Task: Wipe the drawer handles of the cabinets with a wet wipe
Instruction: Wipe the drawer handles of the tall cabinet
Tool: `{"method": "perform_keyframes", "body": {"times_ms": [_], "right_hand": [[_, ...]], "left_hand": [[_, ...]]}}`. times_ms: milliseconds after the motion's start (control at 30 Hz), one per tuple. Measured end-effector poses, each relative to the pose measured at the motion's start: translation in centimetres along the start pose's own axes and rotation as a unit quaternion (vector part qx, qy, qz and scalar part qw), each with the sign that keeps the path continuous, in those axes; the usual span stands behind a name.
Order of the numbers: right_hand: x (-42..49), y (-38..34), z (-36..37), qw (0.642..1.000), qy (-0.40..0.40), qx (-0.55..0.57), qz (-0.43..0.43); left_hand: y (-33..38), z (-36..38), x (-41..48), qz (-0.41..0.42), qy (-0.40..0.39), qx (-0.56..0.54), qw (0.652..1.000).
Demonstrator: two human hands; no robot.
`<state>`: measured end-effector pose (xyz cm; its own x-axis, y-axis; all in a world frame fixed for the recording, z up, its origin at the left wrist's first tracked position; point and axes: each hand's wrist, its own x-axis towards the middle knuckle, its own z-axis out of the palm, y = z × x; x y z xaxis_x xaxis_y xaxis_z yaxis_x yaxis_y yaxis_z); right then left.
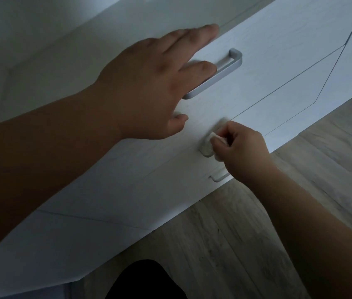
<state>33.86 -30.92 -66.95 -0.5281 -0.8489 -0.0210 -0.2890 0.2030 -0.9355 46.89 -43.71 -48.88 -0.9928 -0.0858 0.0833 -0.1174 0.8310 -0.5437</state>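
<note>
Pale wood-grain flooring (246, 244) is showing along the lower right of my feed, and a white cabinet (127, 190) is running diagonally across the rest, dim in low light. I am watching the left hand (149, 83) lying flat against the top drawer front (278, 50), fingers straight and spread, grasping nothing; one fingertip is covering part of the long silver upper handle (231, 67), whose right end is standing clear of the hand. Below it, the right hand (244, 149) is curling its fingers and pinching a bunched white wet wipe (208, 145), pressing it against the cabinet front near the seam under the top drawer. I cannot tell whether a handle is sitting beneath the wipe. Just under the right wrist, the left end of a lower handle (219, 177) is peeking out. A dark shape (147, 281) is filling the bottom edge.
</note>
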Motion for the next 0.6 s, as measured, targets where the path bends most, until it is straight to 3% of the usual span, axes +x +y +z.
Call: {"method": "perform_keyframes", "body": {"times_ms": [100, 300, 433, 500, 600], "right_hand": [[-0.2, 0.8, 0.5, 0.994, 0.01, -0.082, -0.068], [-0.4, 1.1, 1.4, 0.982, 0.001, -0.135, -0.128], [-1.0, 1.3, 1.3, 0.993, 0.089, 0.069, -0.016], [-1.3, 2.2, 1.4, 0.983, 0.166, 0.072, 0.0], [-1.8, 3.2, 1.7, 0.973, 0.214, 0.083, -0.01]], "left_hand": [[0.0, 0.1, 0.0, 0.002, 0.001, 0.001, 1.0], [0.0, 0.1, 0.0, 0.003, 0.008, 0.0, 1.0], [0.0, 0.1, 0.0, 0.003, 0.01, -0.001, 1.0], [-0.1, 0.1, 0.0, 0.003, 0.014, -0.002, 1.0], [0.0, 0.1, -0.1, 0.001, 0.016, -0.003, 1.0]]}}
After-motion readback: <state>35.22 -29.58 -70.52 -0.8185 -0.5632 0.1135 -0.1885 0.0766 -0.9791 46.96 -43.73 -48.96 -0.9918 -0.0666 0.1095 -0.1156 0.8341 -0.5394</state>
